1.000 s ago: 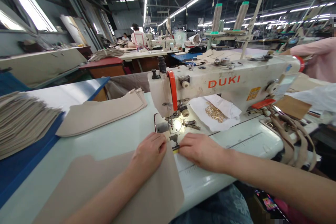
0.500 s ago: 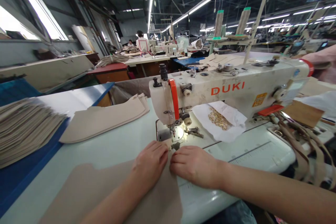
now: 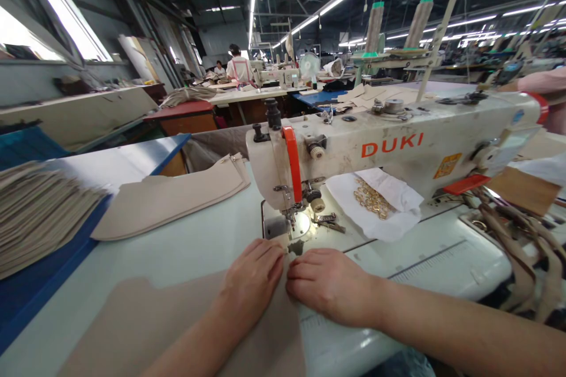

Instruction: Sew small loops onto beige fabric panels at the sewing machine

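Observation:
A flat tan fabric piece (image 3: 145, 321) lies on the pale sewing table (image 3: 194, 241), its far corner just before the needle of a white DUKI sewing machine (image 3: 389, 144). My left hand (image 3: 252, 283) lies flat on that corner, fingers together and stretched toward the presser foot (image 3: 295, 230). My right hand (image 3: 329, 283) sits beside it, fingers curled and pressed onto the fabric edge, fingertips touching the left hand's. Whether it pinches anything is hidden.
More tan pieces (image 3: 172, 197) lie at the back left, and a thick stack (image 3: 39, 215) on a blue board. A white sheet with gold rings (image 3: 374, 200) sits under the machine arm. Tan straps (image 3: 526, 247) hang at right. Other workers sit at distant tables.
My right hand has moved left onto the fabric corner, meeting the left hand; the small yellow-tipped thing seen by its fingers a second ago no longer shows. The view shifted slightly.

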